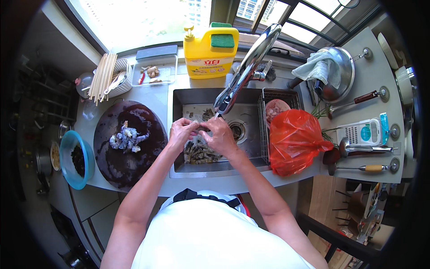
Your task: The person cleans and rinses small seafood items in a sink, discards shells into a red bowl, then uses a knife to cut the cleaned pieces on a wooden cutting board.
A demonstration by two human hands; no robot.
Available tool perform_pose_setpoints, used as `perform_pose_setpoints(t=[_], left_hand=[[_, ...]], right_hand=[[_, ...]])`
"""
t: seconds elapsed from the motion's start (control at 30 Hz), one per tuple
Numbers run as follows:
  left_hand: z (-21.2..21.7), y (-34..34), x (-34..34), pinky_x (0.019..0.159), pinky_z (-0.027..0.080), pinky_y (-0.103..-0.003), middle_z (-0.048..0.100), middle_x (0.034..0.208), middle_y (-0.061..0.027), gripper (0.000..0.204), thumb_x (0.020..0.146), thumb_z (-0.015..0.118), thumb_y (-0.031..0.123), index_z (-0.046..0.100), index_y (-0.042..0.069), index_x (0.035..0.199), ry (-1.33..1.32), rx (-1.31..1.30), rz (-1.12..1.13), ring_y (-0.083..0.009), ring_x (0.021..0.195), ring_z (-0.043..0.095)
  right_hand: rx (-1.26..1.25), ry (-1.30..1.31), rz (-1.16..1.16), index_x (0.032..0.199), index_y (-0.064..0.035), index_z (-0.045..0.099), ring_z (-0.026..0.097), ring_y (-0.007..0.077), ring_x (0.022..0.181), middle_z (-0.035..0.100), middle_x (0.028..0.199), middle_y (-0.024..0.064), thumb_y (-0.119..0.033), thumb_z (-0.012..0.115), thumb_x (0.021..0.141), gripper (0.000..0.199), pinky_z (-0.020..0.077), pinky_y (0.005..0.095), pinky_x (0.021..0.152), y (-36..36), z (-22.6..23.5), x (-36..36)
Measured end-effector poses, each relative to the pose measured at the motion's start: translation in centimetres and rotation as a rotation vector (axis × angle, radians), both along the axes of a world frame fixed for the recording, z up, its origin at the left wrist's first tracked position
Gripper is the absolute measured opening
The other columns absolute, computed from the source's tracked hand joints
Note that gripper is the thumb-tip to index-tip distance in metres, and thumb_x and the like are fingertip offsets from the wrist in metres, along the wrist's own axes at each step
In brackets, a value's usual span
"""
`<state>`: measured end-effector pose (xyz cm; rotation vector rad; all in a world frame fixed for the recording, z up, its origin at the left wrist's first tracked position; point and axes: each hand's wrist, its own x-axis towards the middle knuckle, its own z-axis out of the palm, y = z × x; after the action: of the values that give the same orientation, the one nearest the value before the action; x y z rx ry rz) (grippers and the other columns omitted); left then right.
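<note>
A small shrimp (200, 127) is pinched between the fingertips of both hands over the steel sink (179, 134); it is mostly hidden by the fingers, so its exact form cannot be told. The fingers of the left hand (181, 133) are curled narrowly around one end of it, and those of the right hand (219, 136) are closed on the other end, the two hands touching just under the spout of the tilted faucet (246, 67). Beneath the hands, a heap of dark shrimp shells (200, 153) is spread on the sink floor, near the drain (237, 130). To the left, on the counter, a round dark cutting board (116, 166) is set, with a small pile of peeled grey shrimp (126, 138) on it. Further left a blue bowl (67, 143) is seen. To the right of the sink a red plastic bag (293, 141) is lying against a wire rack (280, 95). Behind the sink a yellow detergent jug (210, 56) is placed, a green sponge (222, 40) resting on it.
</note>
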<state>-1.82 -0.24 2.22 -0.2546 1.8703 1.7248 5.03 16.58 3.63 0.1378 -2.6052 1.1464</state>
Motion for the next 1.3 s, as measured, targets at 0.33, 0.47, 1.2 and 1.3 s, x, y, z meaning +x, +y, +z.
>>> perform_pose_setpoints(t=[0.33,0.47,1.2,1.3], left_hand=[[-0.3,0.5,0.2,0.063,0.053,-0.025,0.073,0.087,-0.0080,0.026,0.091,0.075,0.022,0.068,-0.001,0.099,0.095,0.068,-0.097,-0.0123,0.072,0.067],[0.8,0.8,0.5,0.065,0.053,-0.025,0.073,0.087,-0.0075,0.027,0.092,0.075,0.023,0.068,-0.001,0.101,0.068,0.119,-0.110,-0.0117,0.073,0.066],[1.1,0.4,0.4,0.075,0.056,-0.026,0.070,0.092,-0.0041,0.024,0.092,0.073,0.009,0.063,-0.001,0.110,0.317,0.180,-0.217,-0.0092,0.083,0.065],[1.4,0.5,1.0,0.075,0.057,-0.026,0.070,0.092,-0.0040,0.022,0.093,0.072,0.008,0.063,-0.001,0.110,0.345,0.176,-0.155,-0.0088,0.081,0.065]], right_hand=[[-0.277,-0.122,0.061,0.093,0.0012,0.070,0.065,0.0333,0.078,0.066,0.087,0.0166,-0.008,0.072,0.084,0.013,0.0533,0.0419,0.073,0.8,-0.9,0.1],[-0.177,-0.053,0.051,0.093,0.0015,0.069,0.064,0.0327,0.076,0.064,0.083,0.0153,-0.006,0.071,0.085,0.011,0.0523,0.0422,0.072,1.4,-1.2,0.1],[-0.803,-0.284,-0.487,0.090,0.0025,0.072,0.066,0.0119,0.068,0.072,0.077,0.0050,-0.009,0.071,0.085,0.013,0.0518,0.0272,0.066,1.3,-4.8,-0.6],[-0.843,-0.329,-0.562,0.089,0.0019,0.073,0.069,0.0140,0.070,0.073,0.078,0.0072,-0.010,0.070,0.085,0.013,0.0531,0.0288,0.067,1.8,-5.2,-0.5]])
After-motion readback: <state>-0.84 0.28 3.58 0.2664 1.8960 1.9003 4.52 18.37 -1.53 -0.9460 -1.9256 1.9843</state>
